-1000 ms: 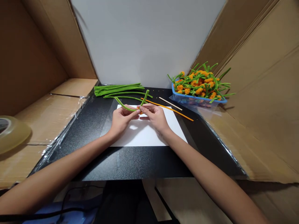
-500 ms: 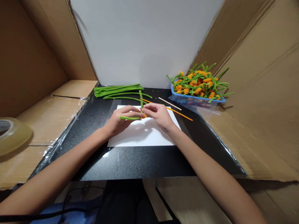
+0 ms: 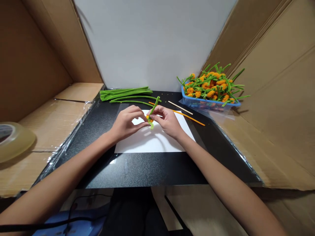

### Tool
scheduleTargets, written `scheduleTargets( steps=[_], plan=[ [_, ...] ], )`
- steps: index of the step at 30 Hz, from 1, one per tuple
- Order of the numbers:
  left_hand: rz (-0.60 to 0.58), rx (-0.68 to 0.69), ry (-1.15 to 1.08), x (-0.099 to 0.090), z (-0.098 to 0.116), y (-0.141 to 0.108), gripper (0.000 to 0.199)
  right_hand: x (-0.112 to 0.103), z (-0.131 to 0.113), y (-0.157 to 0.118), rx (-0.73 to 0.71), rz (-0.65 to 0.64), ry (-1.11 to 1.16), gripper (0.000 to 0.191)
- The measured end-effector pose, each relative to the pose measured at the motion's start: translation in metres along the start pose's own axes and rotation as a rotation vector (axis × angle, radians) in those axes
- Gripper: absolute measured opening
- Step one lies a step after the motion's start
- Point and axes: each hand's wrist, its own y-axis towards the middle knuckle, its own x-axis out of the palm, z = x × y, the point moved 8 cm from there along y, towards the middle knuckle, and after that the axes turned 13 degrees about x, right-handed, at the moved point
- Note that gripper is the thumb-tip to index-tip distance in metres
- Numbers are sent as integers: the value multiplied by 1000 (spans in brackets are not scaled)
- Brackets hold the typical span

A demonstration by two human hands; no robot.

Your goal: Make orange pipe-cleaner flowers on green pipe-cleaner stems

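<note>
Between both hands, over a white sheet of paper (image 3: 137, 144), is a small orange pipe-cleaner flower (image 3: 151, 120) with a green pipe cleaner (image 3: 155, 105) on it. One green end sticks up and leans right; the other curls below the flower and is smeared by motion. My right hand (image 3: 168, 122) pinches the flower at the base of the upright green piece. My left hand (image 3: 128, 122) is curved, thumb and fingertips closed together at the flower's left side, at the lower green end. The fingertips partly hide the flower.
Green pipe cleaners (image 3: 125, 94) lie at the back left. An orange pipe cleaner (image 3: 189, 117) and a pale stick (image 3: 180, 107) lie right of the paper. A blue basket (image 3: 209, 105) of orange flowers stands back right. A tape roll (image 3: 22, 142) sits far left on cardboard.
The green end that pointed left across my left fingers now curls below the flower. The upright green end has tilted right. My left hand has turned, its fingers more arched.
</note>
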Motion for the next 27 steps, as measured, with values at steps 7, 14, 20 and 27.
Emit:
scheduleTargets(
  steps=[7,14,20,27],
  plan=[
    [-9,-277,-171,8,-16,-5,26,4,-1,-1,4,-47,-24,13],
    [58,-378,-242,9,-22,-9,24,8,5,0,118,-194,53,33],
    [115,-397,-262,6,-23,-12,25,3,22,4,198,-115,165,26],
    [143,-351,-243,3,-17,-8,22,-3,23,2,274,-5,338,19]
  ],
)
